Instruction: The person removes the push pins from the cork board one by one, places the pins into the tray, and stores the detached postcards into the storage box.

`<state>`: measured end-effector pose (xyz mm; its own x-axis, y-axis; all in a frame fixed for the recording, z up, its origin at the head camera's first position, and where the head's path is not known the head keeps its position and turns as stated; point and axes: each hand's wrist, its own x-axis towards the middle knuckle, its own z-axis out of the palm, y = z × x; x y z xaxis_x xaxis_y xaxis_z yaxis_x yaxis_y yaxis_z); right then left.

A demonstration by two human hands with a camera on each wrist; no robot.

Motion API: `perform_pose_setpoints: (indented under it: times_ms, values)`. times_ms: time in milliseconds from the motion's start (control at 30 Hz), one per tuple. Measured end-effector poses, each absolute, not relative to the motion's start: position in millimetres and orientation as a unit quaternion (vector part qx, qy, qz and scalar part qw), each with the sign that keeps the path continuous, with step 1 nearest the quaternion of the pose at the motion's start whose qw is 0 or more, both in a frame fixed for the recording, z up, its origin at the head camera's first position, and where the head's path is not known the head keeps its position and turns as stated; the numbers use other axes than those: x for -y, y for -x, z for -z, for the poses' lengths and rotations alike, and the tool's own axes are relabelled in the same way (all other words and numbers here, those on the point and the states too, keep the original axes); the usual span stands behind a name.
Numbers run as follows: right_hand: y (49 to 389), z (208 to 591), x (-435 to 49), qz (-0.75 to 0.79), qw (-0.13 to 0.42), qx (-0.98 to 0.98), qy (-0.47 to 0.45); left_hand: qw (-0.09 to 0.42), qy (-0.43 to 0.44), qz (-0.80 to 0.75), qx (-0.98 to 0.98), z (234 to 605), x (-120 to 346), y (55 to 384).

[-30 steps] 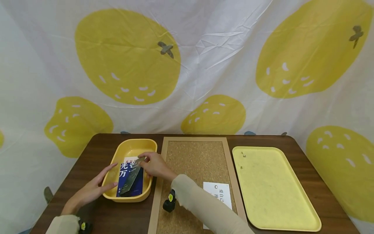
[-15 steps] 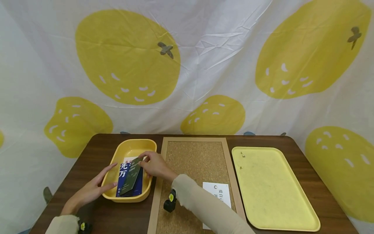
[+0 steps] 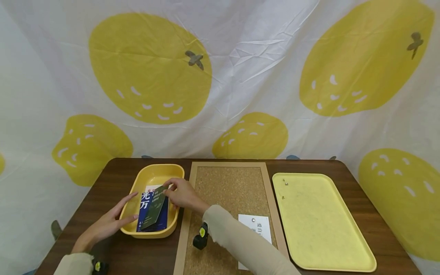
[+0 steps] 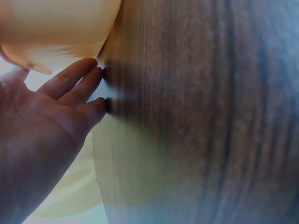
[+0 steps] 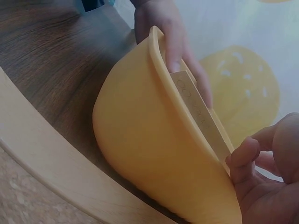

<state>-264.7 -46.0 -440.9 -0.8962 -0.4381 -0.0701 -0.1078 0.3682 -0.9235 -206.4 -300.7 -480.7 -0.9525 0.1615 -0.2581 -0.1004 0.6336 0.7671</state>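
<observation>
On the left of the table stands a yellow plastic basin (image 3: 135, 179) with several printed cards inside. My right hand (image 3: 183, 195) reaches in over its right side and pinches the upper corner of a dark green card (image 3: 153, 214). That card lies slanted and lifted over a blue card (image 3: 143, 215) with white characters; a white card's edge peeks out behind. In the right wrist view the raised card (image 5: 198, 112) shows its lighter reverse. My left hand (image 3: 107, 223) rests against the basin's left rim, thumb and fingers spread; in the left wrist view its fingers (image 4: 77, 81) are extended below the basin.
A framed cork board (image 3: 230, 191) lies mid-table, with a white card (image 3: 258, 225) pinned near its lower right, partly under my right sleeve. To the right is a yellow tray (image 3: 323, 221) with a few small pins (image 3: 286, 184) at its upper left. A lemon-print cloth (image 3: 227, 76) hangs behind.
The green card has tilted slightly in my right hand's pinch, so its printed face shows more clearly. My left hand has stayed at the basin's rim.
</observation>
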Motion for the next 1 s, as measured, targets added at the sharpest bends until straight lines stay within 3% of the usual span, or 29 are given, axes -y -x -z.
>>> perform_pose_setpoints:
  times_ms: [1000]
  values:
    - [263,433,27,0.501,0.148,-0.831,0.191,0.156,-0.002,-0.419,-0.894,480,299,207]
